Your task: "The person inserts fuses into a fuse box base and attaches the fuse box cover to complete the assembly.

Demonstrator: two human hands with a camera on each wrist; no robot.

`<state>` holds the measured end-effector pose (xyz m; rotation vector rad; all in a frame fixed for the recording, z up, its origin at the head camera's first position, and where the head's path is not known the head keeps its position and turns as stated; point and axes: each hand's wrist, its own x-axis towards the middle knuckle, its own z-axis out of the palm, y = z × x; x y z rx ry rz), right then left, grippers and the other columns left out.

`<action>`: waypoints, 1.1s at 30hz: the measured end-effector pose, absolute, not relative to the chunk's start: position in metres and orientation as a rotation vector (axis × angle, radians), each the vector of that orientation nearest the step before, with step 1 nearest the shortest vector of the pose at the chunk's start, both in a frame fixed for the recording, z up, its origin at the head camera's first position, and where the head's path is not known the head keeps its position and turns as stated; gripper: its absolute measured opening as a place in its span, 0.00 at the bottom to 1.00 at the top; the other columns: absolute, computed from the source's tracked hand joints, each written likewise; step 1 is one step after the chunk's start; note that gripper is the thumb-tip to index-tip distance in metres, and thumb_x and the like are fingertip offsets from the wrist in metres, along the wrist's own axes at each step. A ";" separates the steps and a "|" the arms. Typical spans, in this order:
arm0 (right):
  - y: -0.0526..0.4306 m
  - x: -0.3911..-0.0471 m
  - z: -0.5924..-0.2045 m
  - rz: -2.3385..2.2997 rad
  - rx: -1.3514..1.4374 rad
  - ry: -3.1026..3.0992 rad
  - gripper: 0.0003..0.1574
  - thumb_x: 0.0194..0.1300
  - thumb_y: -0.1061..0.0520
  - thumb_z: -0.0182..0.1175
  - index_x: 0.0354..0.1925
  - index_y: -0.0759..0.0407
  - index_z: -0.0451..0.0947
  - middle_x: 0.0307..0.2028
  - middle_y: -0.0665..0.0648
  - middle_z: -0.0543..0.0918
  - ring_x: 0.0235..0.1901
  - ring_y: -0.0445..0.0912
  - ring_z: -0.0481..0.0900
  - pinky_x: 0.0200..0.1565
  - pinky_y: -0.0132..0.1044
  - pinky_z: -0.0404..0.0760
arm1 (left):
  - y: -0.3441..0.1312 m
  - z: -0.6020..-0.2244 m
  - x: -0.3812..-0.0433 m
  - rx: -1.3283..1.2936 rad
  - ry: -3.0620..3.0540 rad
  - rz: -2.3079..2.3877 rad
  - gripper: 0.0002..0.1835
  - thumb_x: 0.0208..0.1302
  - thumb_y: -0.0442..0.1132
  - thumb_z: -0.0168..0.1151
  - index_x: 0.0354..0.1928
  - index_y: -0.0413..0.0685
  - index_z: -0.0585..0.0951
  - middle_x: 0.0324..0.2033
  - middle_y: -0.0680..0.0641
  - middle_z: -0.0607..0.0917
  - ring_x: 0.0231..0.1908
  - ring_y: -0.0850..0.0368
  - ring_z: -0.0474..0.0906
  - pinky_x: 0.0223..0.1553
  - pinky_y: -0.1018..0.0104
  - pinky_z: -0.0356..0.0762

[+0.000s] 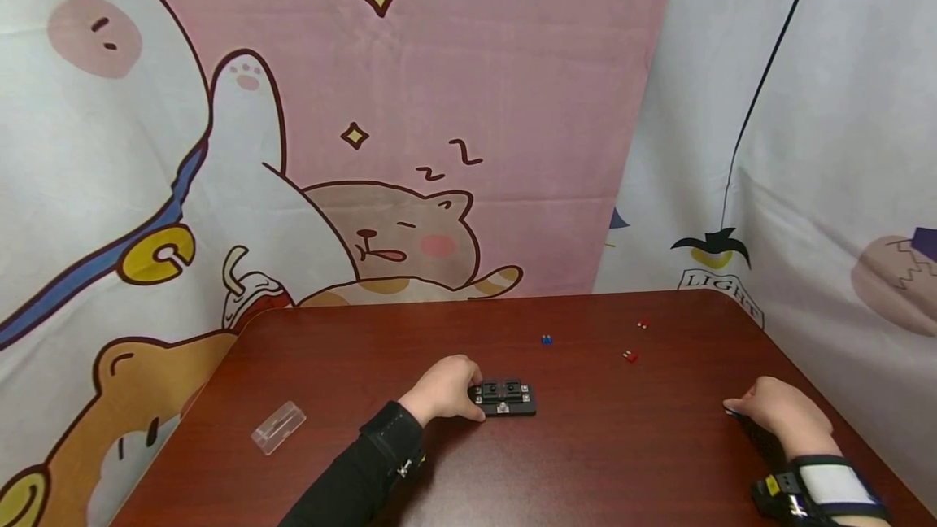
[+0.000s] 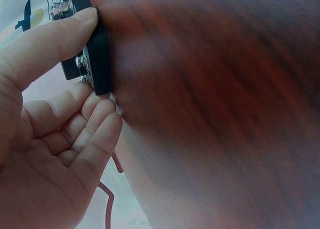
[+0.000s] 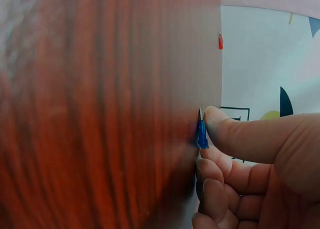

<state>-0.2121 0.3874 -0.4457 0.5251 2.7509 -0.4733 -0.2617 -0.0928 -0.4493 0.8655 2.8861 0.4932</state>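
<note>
Head view: we see the left hand (image 1: 444,389) pinching the near-left end of a black block (image 1: 508,398), thumb on one side and fingers on the other. The block sits flat near the middle of the reddish-brown tabletop (image 1: 586,462), its metal screws facing up.

Well apart, by the table's right edge, we find the right hand (image 1: 786,413). Its thumb and fingertips stand narrowly apart at a small blue connector (image 3: 202,135) with a silvery pin; from this angle we cannot tell whether they grip it firmly or only touch it.

Beyond the block we spot small blue pieces (image 1: 546,340) and, farther right, small red pieces (image 1: 629,356). A clear plastic case (image 1: 278,428) lies at the left. Behind the table hangs a cartoon-printed cloth (image 1: 542,104).
</note>
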 end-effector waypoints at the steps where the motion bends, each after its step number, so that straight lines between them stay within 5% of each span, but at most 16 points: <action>1: 0.386 -0.212 -0.445 -0.464 0.544 2.750 0.24 0.65 0.44 0.64 0.21 0.56 0.72 0.23 0.56 0.66 0.27 0.50 0.68 0.33 0.47 0.67 | -0.093 -0.449 -0.262 0.868 2.888 0.494 0.24 0.41 0.48 0.83 0.39 0.44 0.85 0.31 0.54 0.79 0.31 0.62 0.72 0.39 0.65 0.74; 15: 0.376 -0.217 -0.447 -0.423 0.581 2.782 0.18 0.64 0.50 0.66 0.25 0.58 0.72 0.26 0.58 0.69 0.30 0.52 0.69 0.35 0.50 0.68 | -0.093 -0.451 -0.263 0.878 2.899 0.474 0.24 0.39 0.49 0.83 0.38 0.45 0.85 0.29 0.56 0.78 0.30 0.63 0.71 0.38 0.67 0.74; 23: 0.379 -0.214 -0.447 -0.440 0.428 2.820 0.11 0.64 0.54 0.66 0.27 0.59 0.80 0.28 0.58 0.77 0.30 0.51 0.72 0.34 0.53 0.72 | -0.093 -0.452 -0.263 0.875 2.903 0.469 0.24 0.39 0.49 0.83 0.37 0.45 0.85 0.29 0.55 0.78 0.30 0.62 0.71 0.38 0.66 0.74; 33: 0.376 -0.212 -0.446 -0.506 0.355 2.910 0.17 0.64 0.51 0.67 0.22 0.55 0.74 0.22 0.53 0.69 0.25 0.47 0.69 0.28 0.42 0.65 | -0.093 -0.453 -0.264 0.882 2.899 0.463 0.24 0.39 0.49 0.83 0.37 0.45 0.85 0.29 0.55 0.78 0.30 0.62 0.71 0.38 0.66 0.74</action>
